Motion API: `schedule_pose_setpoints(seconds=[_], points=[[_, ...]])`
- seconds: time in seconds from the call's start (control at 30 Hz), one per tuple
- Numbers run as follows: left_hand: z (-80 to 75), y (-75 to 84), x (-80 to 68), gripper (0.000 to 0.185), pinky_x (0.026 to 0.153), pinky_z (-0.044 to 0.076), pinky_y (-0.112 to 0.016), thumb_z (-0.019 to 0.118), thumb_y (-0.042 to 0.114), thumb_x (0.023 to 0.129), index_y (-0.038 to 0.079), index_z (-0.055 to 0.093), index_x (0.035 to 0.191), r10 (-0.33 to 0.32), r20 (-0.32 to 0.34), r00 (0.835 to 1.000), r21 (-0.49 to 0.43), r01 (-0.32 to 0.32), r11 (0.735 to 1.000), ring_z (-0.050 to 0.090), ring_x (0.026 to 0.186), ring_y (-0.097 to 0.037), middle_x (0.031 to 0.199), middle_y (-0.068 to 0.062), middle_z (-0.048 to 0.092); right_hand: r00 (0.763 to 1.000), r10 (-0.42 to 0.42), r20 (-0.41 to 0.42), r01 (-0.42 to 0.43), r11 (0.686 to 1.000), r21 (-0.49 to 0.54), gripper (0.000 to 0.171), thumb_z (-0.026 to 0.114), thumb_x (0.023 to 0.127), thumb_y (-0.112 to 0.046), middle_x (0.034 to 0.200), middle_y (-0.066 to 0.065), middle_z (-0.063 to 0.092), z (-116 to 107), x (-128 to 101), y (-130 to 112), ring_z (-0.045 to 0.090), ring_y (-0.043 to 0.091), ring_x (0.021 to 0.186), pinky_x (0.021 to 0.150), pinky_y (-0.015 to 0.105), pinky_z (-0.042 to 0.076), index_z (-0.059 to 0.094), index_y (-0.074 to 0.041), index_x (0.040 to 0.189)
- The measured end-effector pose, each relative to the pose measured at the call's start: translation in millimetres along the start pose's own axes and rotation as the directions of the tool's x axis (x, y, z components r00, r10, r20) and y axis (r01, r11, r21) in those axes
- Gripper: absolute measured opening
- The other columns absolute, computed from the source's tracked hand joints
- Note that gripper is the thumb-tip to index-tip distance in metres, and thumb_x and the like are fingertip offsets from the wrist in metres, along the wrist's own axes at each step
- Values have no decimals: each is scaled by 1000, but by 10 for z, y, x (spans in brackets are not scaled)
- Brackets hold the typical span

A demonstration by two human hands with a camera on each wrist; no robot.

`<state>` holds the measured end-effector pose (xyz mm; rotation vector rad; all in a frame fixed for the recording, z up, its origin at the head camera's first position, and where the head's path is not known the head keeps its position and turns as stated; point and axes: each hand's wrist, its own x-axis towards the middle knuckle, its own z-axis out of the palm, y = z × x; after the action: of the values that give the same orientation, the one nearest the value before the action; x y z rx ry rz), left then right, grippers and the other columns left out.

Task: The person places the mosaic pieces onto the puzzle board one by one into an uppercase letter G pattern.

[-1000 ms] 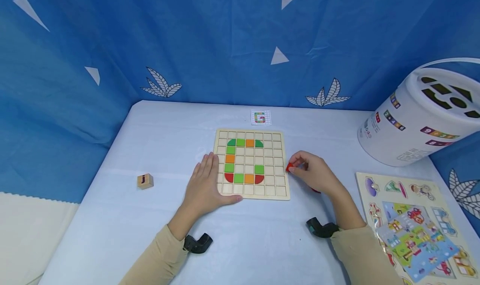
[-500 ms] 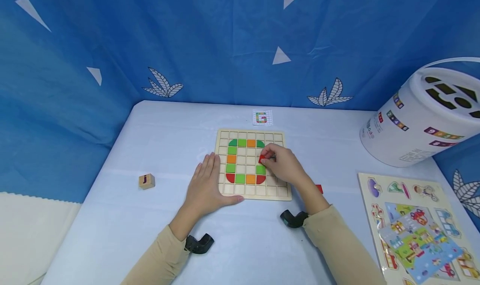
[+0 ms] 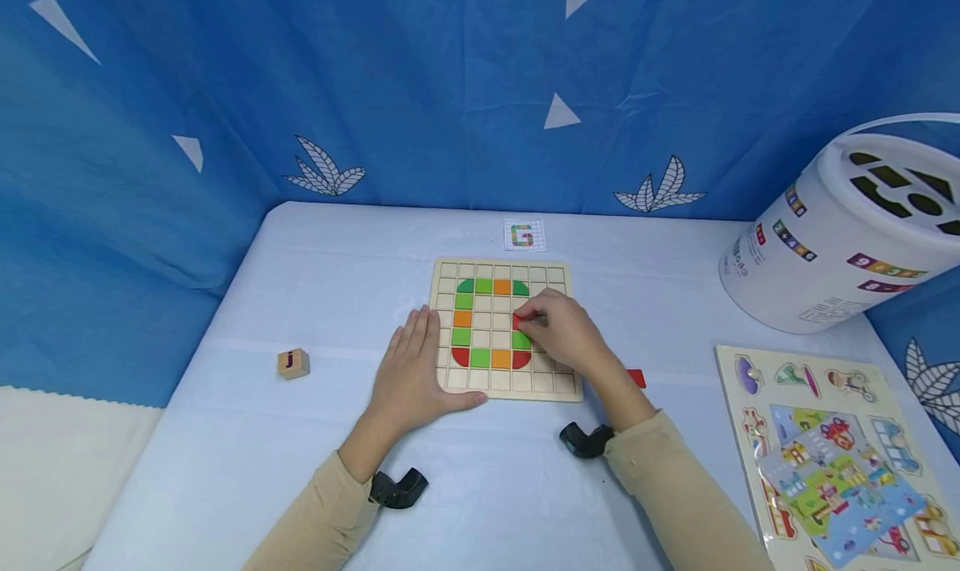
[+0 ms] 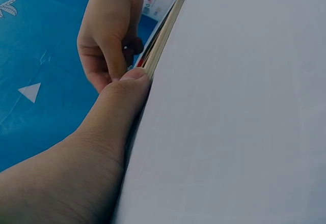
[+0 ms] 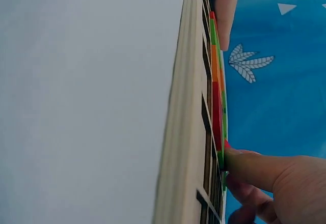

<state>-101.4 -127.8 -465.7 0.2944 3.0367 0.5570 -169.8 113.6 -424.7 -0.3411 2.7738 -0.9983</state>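
A wooden grid board (image 3: 555, 283) lies on the pale blue table and carries a partial letter made of green, orange and red tiles. My left hand (image 3: 423, 363) lies flat on the table against the board's left edge, its thumb (image 4: 130, 81) along the front edge. My right hand (image 3: 534, 319) is over the board's right middle. Its fingertips (image 5: 254, 168) pinch a small red tile (image 3: 517, 322) down at a cell just above the green tile on the right side. A second red tile (image 3: 637, 378) lies on the table right of the board.
A small pattern card (image 3: 523, 236) lies behind the board. At the left stands a wooden cube (image 3: 292, 363) marked j. A white shape-sorter bucket (image 3: 847, 237) lies tipped at the right, with a picture puzzle board (image 3: 832, 454) in front of it. Blue cloth walls surround the table.
My right hand carried the red tile from the table right of the board onto the grid and lowered it to a cell. The left hand stayed put.
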Motion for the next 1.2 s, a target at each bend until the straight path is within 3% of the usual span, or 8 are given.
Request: schedule_pose_setpoints(seconds=[0.13,0.37,0.57,0.77,1.0,1.2], points=[[-3,10,-2,137,126,14,-49,59,90,64,3,10,159,3,-6,1000,0,-3,1000,7,156,-30,168,-13,8,1000,-14,12,14,1000,-18,13,73,91,-19,104,-2,64,-38,-57,10,59,19,96,87,36,53,78,-17,103],[5,21,0,135,126,14,-50,59,89,65,4,11,159,5,-5,1000,3,-5,1000,7,156,-30,168,-13,9,1000,-21,21,23,997,-77,24,71,92,-20,104,-3,64,-223,-295,98,54,18,80,69,30,48,71,-19,116],[5,18,-1,136,126,14,-50,60,89,65,3,11,159,5,-10,1000,-1,-5,1000,8,156,-30,168,-13,9,998,31,47,-23,987,-158,28,72,90,-13,103,3,66,-506,-554,287,54,18,80,69,30,48,70,-15,118],[19,2,5,137,126,13,-49,57,90,65,5,9,159,1,-2,1000,2,-1,1000,6,156,-29,168,-12,6,991,100,91,-80,975,-208,35,74,87,-10,107,8,66,-753,-787,501,56,22,88,75,38,52,68,-12,121],[14,4,5,137,126,12,-49,58,90,64,5,8,159,-7,7,1000,-4,7,1000,4,156,-29,169,-11,6,974,180,140,-150,967,-204,39,79,82,-10,107,8,65,-845,-910,680,56,25,97,83,46,56,68,-12,119],[13,10,6,137,126,12,-49,57,91,65,4,9,159,-5,11,1000,-2,5,1000,4,156,-29,169,-12,6,971,197,134,-169,966,-195,27,79,82,-10,101,7,64,-845,-928,761,56,24,93,77,40,57,70,-13,107]])
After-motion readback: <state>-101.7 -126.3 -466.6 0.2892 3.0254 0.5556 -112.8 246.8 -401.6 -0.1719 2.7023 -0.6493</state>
